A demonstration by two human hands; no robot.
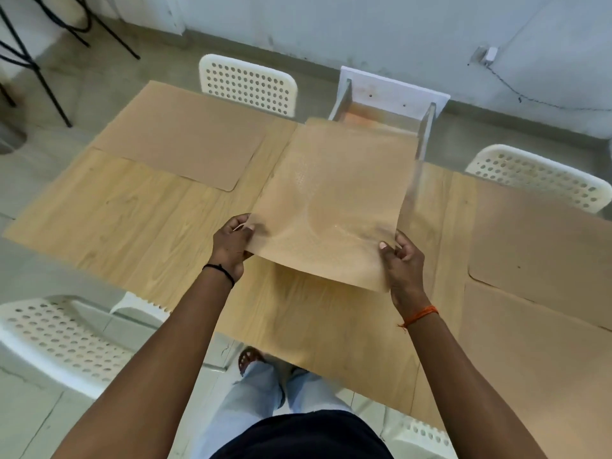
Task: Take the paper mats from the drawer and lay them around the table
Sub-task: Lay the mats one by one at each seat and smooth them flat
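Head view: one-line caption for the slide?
Both hands, left and right, hold a paper mat above the table; other mats lie flat, drawer open beyond.

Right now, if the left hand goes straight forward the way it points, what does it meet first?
Probably nothing soon: the left hand, gripping the raised tan paper mat, points across bare wooden tabletop. Farther on lies the flat tan mat, then the white perforated chair. Depth is unclear.

A plain dining room: wooden table (pixel 132 207) ringed by white perforated chairs (pixel 248 84).
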